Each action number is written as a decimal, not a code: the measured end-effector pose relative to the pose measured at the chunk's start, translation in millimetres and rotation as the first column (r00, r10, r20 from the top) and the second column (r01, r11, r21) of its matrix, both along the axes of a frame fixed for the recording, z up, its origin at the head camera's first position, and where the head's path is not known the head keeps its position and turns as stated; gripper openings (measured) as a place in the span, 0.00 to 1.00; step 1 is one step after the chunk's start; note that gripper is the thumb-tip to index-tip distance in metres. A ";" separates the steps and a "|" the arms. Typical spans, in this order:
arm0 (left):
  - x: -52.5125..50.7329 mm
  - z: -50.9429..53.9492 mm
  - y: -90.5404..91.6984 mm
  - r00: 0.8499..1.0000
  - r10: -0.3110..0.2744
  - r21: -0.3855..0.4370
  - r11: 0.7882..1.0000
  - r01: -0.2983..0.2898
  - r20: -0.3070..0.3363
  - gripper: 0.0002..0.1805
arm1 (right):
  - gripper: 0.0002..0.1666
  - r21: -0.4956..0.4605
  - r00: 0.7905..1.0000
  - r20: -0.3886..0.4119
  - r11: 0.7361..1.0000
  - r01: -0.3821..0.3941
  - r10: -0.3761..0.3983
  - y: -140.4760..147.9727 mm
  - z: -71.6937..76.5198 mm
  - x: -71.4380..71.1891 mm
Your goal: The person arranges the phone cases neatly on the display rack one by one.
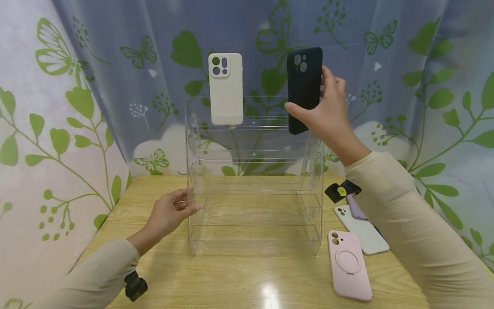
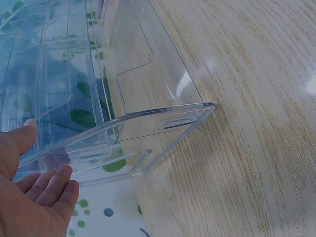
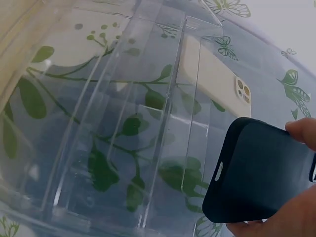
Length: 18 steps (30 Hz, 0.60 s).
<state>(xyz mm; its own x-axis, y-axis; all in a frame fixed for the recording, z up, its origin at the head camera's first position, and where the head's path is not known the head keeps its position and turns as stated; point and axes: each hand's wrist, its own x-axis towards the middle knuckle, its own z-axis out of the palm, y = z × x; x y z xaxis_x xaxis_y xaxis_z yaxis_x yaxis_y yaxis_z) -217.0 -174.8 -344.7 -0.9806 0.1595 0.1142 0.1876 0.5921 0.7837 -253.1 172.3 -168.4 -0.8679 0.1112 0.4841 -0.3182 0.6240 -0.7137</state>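
Observation:
A clear tiered display stand [image 1: 254,246] stands upright on the table. My left hand [image 1: 166,216] holds its left side panel, thumb towards the inside and fingers outside, as the left wrist view shows. High at the stand's right, my right hand [image 1: 332,107] grips a black phone case [image 1: 302,90] by its two long edges, its camera cutouts at the top. The right wrist view shows the lower end of the black case near the top tier; whether it touches the tier, I cannot tell. A white phone case [image 1: 227,98] leans upright on the top tier at the left.
Right of the stand, a pink phone case [image 1: 349,266] with a ring lies on the wooden table [image 1: 162,274]. Behind it lie another white case [image 1: 362,229] and a purple one [image 1: 356,210], partly under my right sleeve. A leaf-patterned curtain [image 1: 162,86] hangs behind.

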 end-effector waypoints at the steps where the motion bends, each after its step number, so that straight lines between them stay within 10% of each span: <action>1: 0.4 0.4 0.2 1.000 0.000 0.000 1.000 0.000 0.001 0.33 | 0.61 0.001 1.000 -0.003 1.000 0.010 -0.010 -3.1 2.6 -2.9; 18: -0.3 0.3 0.4 1.000 -0.004 0.020 1.000 0.004 -0.007 0.32 | 0.59 0.008 0.986 -0.108 0.992 0.125 -0.124 -46.9 3.3 -52.4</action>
